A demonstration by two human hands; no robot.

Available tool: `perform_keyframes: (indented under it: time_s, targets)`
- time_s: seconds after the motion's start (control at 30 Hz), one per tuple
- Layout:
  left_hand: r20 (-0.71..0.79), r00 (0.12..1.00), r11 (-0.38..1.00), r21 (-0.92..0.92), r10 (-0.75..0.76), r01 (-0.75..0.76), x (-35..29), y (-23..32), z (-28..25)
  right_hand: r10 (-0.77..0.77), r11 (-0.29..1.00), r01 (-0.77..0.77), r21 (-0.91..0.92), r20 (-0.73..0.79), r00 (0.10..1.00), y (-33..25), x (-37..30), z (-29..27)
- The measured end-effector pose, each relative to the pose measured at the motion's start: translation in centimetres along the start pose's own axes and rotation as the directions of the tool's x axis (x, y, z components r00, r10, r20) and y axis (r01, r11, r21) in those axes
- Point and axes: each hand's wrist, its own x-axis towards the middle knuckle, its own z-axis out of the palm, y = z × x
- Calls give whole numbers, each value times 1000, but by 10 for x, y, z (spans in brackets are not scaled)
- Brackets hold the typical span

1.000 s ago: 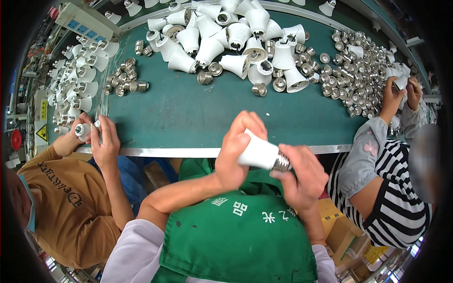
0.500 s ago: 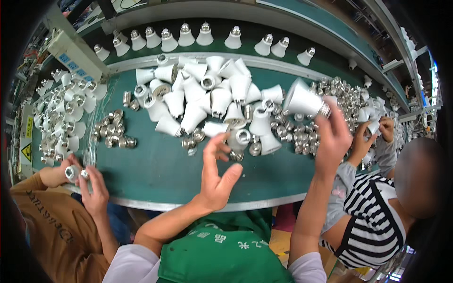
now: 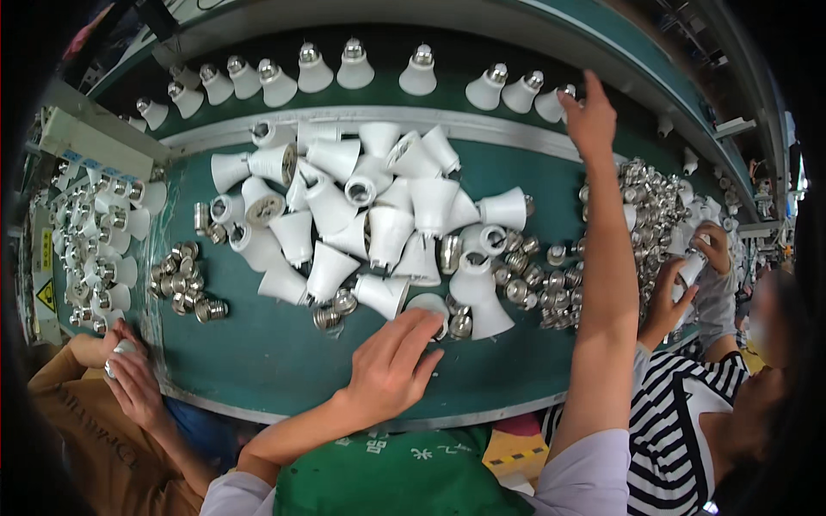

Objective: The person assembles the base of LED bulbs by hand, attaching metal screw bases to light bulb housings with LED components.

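I see left hand (image 3: 391, 365) low over green counter (image 3: 258, 361), fingers (image 3: 422, 331) spread loose, tips touching white lamp housing (image 3: 428, 304) at pile's near edge. Right hand (image 3: 592, 120) stretched far, fingers open, empty, just beside white bulb (image 3: 551, 103) in far row.

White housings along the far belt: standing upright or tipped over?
Upright. The row of white housings stands on wide ends, metal caps up, unlike the tipped pile nearer the left hand.
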Motion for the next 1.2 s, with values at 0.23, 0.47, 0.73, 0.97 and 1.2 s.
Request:
perform_keyframes:
  time_s: [0.23,0.47,0.73,0.97,1.2]
  targets:
    - [58,998,999,45,-22,19,-2,-3,6,37,965,-159,209,493,869,-50,-97,-85]
    - [-191,976,990,-114,-103,82,0,1,-18,-3,957,-52,284,191,982,-134,-204,-155]
    - [123,864,193,-950,-487,244,-34,8,-58,-178,931,53,361,324,929,-188,-267,-143]
    - [261,856,127,-928,-447,350,-70,9,-48,-78,762,-279,585,510,857,-171,-271,-144]
    - [224,915,299,-896,-336,329,-73,20,-36,86,-416,-718,557,811,579,-188,-267,-190]
